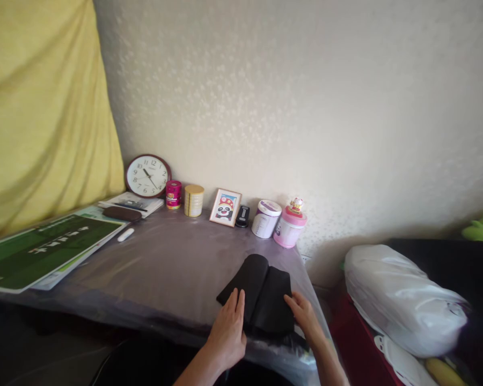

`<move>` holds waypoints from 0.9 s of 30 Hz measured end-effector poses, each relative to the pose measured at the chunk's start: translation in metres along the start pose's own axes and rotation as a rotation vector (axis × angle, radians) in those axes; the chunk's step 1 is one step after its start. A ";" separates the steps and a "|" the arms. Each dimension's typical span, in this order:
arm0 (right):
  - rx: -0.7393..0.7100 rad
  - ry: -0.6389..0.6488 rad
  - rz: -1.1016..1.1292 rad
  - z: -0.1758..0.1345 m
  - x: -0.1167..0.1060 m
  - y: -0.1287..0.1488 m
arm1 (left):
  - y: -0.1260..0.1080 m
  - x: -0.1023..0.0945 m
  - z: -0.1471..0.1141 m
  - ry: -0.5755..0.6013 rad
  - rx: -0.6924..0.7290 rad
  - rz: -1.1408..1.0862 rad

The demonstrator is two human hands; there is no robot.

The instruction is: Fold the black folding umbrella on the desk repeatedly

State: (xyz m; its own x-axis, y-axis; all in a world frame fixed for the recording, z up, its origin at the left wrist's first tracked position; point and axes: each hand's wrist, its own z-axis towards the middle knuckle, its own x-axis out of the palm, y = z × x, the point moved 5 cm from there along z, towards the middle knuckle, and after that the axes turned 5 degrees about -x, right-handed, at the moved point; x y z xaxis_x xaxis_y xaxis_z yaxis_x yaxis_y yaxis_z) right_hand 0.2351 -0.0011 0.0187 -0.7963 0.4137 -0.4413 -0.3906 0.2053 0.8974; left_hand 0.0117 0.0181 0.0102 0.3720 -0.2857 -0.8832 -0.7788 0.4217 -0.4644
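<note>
A black folded piece of soft-looking material (271, 297) lies near the front right of the table, split by a crease down its middle, with its left half bulging up. Whether it is cloth, a pouch or a cover I cannot tell. Flat on its lower left part rests my left hand (228, 329), fingers stretched out together. My right hand (304, 313) has the right edge of the black piece between thumb and fingers.
Along the wall stand a clock (148, 176), a pink tin (173, 194), a yellow-lidded can (194, 201), a framed panda picture (225, 207), a black stapler-like object (242, 216) and two tubs (266, 220). Green sheets (52, 249) lie left. Right of the table sits a white plastic bag (402, 295).
</note>
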 end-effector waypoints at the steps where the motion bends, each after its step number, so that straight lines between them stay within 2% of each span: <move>1: 0.010 0.056 0.104 -0.002 0.004 0.008 | 0.000 0.000 0.000 -0.001 0.001 -0.003; 4: -0.054 0.163 0.331 -0.004 0.014 0.041 | 0.000 -0.001 0.000 0.001 -0.008 -0.011; 9: -0.093 0.227 0.440 0.009 0.041 0.076 | 0.000 -0.002 -0.001 0.006 -0.025 -0.022; 17: -0.101 0.224 0.415 0.028 0.083 0.083 | 0.008 0.001 0.004 -0.032 -0.020 -0.084; 27: -0.086 0.163 0.140 0.050 0.119 0.070 | 0.014 -0.005 0.002 -0.035 -0.064 -0.037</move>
State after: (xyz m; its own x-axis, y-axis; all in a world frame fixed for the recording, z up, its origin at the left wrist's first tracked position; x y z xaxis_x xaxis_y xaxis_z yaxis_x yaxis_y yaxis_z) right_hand 0.1360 0.1064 0.0294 -0.9068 0.2828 -0.3126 -0.3034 0.0769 0.9498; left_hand -0.0002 0.0269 0.0081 0.4175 -0.2696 -0.8678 -0.7945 0.3552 -0.4926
